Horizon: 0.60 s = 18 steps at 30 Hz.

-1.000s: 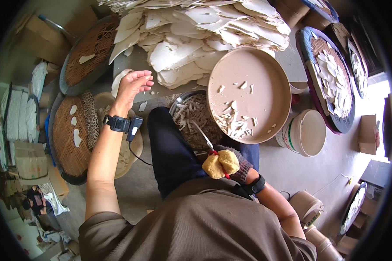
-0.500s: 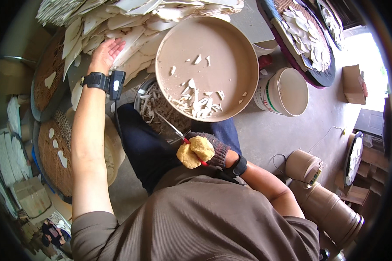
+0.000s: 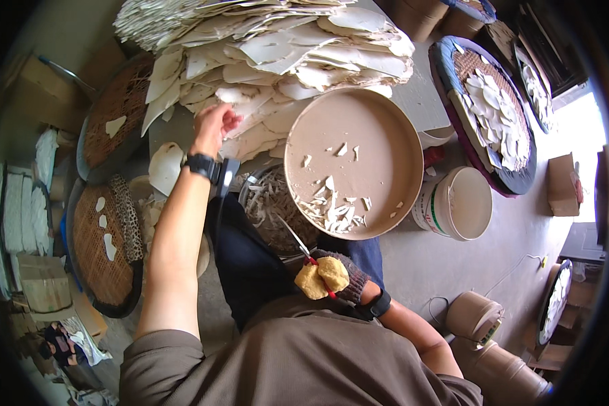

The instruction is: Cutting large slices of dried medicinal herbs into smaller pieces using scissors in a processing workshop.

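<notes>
My left hand (image 3: pixel 213 126) is bare and hovers by the front of a tall stack of thin cream-white sheets (image 3: pixel 284 51). Its fingers are loosely bent and apart, with nothing visible in them. In a dark knitted glove, my right hand (image 3: pixel 352 279) rests near my lap, closed around scissors (image 3: pixel 295 237) with red handles padded by lumps of yellow foam (image 3: pixel 321 276). The blades point up and left, over a metal basin (image 3: pixel 267 196) of pale trimmings between my knees. A round, shallow tan tray (image 3: pixel 355 125) with white offcuts sits beyond my right hand.
A white bucket (image 3: pixel 470 203) stands right of the tray. Farther right is a round woven tray (image 3: pixel 490 111) piled with white pieces. Woven trays (image 3: pixel 108 227) lean at the left. Brown drums (image 3: pixel 501 372) and a cord (image 3: pixel 501 284) lie at the lower right.
My left hand has turned, and its fingers have gone from outstretched to bent near the stack. The view has shifted, so the scene sits lower and farther right. The scissors stay in my right hand.
</notes>
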Each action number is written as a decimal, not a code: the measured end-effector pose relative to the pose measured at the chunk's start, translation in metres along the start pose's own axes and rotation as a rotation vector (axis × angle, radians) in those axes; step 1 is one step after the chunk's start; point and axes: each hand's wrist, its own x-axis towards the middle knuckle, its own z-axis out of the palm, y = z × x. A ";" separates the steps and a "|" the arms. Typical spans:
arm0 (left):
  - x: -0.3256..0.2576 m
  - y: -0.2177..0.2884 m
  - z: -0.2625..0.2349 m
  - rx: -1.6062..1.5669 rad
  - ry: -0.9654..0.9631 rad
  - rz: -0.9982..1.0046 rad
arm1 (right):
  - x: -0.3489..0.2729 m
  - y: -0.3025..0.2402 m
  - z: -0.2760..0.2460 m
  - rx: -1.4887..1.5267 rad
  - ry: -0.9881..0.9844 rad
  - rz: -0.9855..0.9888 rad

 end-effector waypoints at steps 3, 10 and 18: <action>-0.036 0.000 -0.024 0.144 -0.027 0.152 | -0.002 0.005 0.001 0.047 0.008 0.031; -0.059 -0.003 -0.047 0.079 0.152 0.362 | 0.004 -0.013 0.006 -0.071 -0.031 -0.029; -0.031 -0.008 -0.035 -0.051 0.099 0.207 | -0.009 -0.069 0.021 -0.196 0.051 -0.138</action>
